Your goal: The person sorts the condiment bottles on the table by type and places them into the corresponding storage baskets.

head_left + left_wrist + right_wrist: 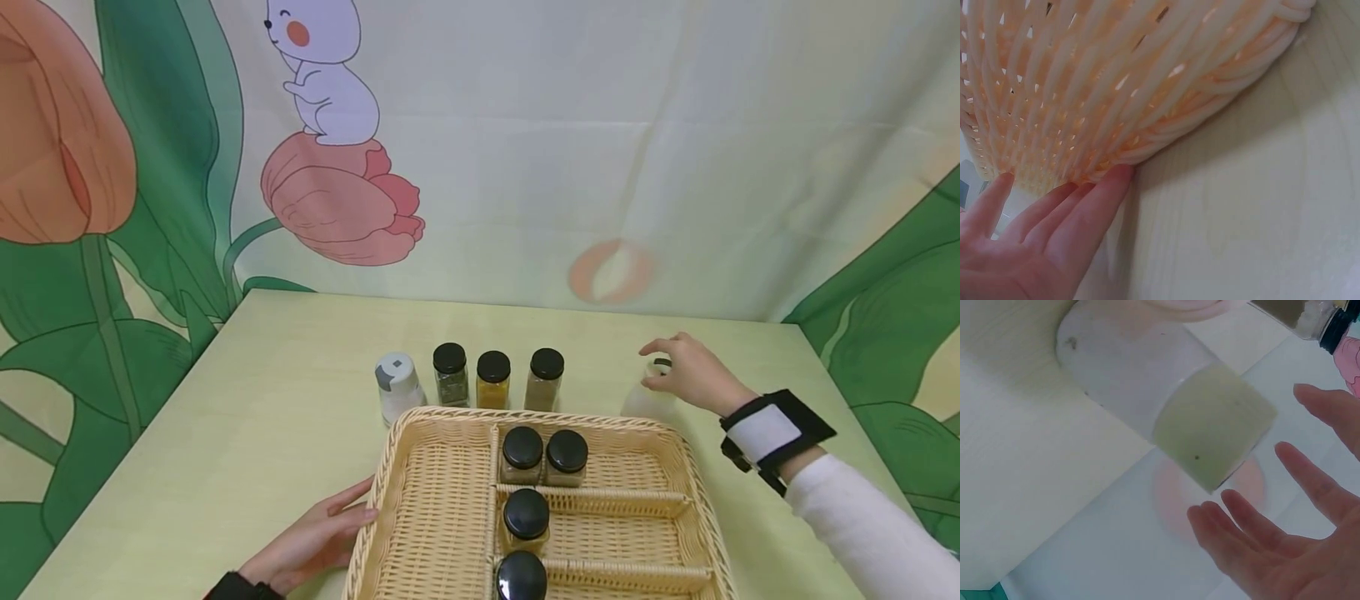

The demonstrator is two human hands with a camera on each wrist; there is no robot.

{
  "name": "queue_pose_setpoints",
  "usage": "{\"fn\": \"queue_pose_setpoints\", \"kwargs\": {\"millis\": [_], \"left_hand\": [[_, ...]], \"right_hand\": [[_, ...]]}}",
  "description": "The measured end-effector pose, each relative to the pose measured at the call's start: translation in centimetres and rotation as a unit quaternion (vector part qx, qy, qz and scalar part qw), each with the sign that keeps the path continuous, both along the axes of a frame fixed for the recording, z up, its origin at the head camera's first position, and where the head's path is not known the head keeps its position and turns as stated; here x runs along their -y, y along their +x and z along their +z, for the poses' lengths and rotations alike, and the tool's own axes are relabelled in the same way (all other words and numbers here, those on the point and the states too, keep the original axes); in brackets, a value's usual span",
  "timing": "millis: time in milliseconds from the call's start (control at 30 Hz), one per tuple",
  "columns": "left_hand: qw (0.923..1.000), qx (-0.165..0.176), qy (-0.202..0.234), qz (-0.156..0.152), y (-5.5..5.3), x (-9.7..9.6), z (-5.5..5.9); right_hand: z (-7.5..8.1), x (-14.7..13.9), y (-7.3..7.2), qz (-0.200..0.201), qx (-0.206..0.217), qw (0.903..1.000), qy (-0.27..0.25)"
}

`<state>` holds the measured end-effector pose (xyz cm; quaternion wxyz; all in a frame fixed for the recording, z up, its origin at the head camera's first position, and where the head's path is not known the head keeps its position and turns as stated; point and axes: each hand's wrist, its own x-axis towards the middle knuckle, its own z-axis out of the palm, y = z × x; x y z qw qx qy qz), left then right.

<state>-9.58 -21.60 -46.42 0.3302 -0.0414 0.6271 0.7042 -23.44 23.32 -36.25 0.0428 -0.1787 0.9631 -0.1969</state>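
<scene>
Against the left side of the wicker basket (pixel 442 508), the left hand (pixel 321 533) rests straight fingers, apparently for stability, while the right hand (pixel 693 375), fingers spread and gripping nothing, hovers beside the white bottle (pixel 1163 390) on the table (pixel 300 375), presumably for cap clearance.

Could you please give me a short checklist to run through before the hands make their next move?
1. Left grip touching the wicker basket: ok, fingertips are against its outer side wall.
2. Right grip closed on the white bottle: not ok, the fingers are spread near its pale cap.
3. Three black-lidded jars behind the basket standing upright: ok.
4. Black lids on the four jars inside the basket: ok, each shows one.
5. Contents of the white bottle: cannot tell, nothing inside can be made out.
</scene>
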Motion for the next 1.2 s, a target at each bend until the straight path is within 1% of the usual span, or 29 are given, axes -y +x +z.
{"fn": "queue_pose_setpoints", "kwargs": {"millis": [167, 333, 433, 667, 767, 900, 1067, 1200], "left_hand": [[1.0000, -0.001, 0.003, -0.005, 0.0, 0.1, 0.0], [1.0000, 0.000, 0.002, -0.006, 0.0, 0.1, 0.0], [0.9999, -0.001, 0.006, -0.009, 0.0, 0.1, -0.1], [1.0000, 0.002, 0.005, -0.005, 0.0, 0.1, 0.0], [1.0000, 0.005, 0.001, -0.004, 0.0, 0.0, 0.0], [1.0000, 0.006, -0.005, 0.000, 0.0, 0.0, 0.0], [0.9999, 0.008, -0.008, -0.001, -0.1, -0.2, 0.1], [1.0000, 0.008, -0.005, -0.003, -0.1, -0.2, 0.2]], "right_hand": [[-0.2, -0.3, -0.1, 0.008, 0.012, 0.9999, -0.006], [-0.9, -0.6, -0.4, 0.015, 0.003, 0.9999, -0.004], [-1.2, -0.6, -0.6, 0.018, -0.003, 0.9998, 0.005], [-0.8, -0.2, -0.9, 0.027, 0.000, 0.9994, 0.024], [-0.7, -0.2, -0.9, 0.025, 0.005, 0.9994, 0.025], [-0.6, -0.2, -0.8, 0.024, 0.002, 0.9993, 0.028], [-0.6, -0.3, -0.7, 0.020, -0.001, 0.9993, 0.031], [-0.9, -0.3, -0.7, 0.021, 0.002, 0.9996, 0.021]]}}
